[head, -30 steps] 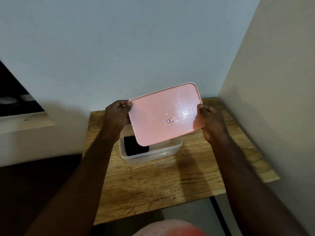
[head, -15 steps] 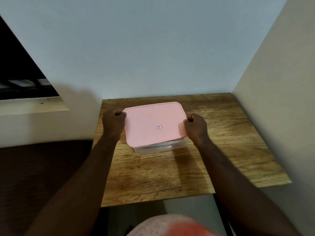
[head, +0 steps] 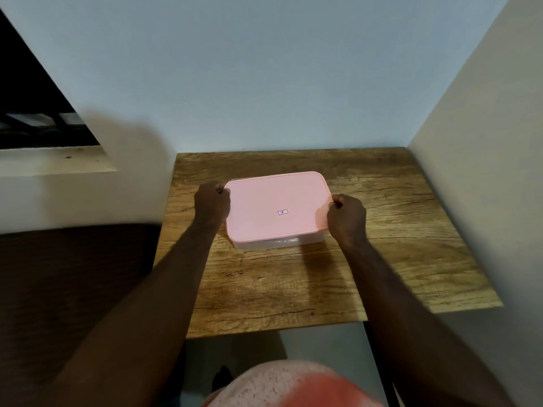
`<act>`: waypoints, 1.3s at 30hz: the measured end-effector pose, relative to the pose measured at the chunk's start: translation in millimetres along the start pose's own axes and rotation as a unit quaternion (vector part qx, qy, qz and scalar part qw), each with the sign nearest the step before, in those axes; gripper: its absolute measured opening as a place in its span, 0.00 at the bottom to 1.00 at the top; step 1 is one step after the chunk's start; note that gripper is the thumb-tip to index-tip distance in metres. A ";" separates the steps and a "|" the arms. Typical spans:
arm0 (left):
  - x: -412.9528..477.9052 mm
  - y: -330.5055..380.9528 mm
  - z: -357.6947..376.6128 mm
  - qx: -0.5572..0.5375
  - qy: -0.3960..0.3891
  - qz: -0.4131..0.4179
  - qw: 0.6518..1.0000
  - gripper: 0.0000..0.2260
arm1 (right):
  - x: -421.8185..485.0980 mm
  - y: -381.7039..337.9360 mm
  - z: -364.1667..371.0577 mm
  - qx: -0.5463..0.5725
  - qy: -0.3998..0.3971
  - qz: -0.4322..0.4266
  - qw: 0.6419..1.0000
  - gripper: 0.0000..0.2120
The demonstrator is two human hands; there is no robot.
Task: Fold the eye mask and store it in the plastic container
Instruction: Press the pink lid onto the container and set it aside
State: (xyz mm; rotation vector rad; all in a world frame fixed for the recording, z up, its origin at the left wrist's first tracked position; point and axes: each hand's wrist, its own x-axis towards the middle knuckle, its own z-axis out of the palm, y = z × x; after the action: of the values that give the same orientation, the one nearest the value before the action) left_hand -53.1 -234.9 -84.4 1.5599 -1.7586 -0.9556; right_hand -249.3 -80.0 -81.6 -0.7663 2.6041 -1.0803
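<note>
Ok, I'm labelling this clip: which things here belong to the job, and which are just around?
Job: pink lid, clear container under it, left hand and right hand gripping the lid's ends; eye mask not visible.
Around: wooden table, window sill.

We cannot see inside the clear plastic container: the flat pink rectangular plastic lid covers it. Its small red-bordered label is unreadable. The left hand and right hand curl their fingertips out of sight at the lid's ends. The blurred pink fabric is cut off below.
</note>
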 end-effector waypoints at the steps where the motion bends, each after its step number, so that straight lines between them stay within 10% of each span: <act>1: 1.4 -0.4 0.0 0.005 -0.003 0.004 1.000 0.11 | -1.1 0.5 0.3 0.005 0.002 0.002 1.000 0.16; 27: 10.8 -8.7 1.0 0.075 -0.030 0.109 0.991 0.12 | -5.5 6.7 29.1 0.117 0.095 0.049 0.987 0.14; 39: 15.7 -12.0 7.7 0.001 -0.042 0.011 0.999 0.11 | -9.2 13.0 31.9 0.108 0.091 0.028 0.990 0.14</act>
State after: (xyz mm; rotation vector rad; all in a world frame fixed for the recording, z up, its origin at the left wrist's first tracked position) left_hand -54.8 -250.1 -99.1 1.5183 -1.8307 -1.0236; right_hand -234.1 -86.2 -113.3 -0.5652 2.5758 -1.4479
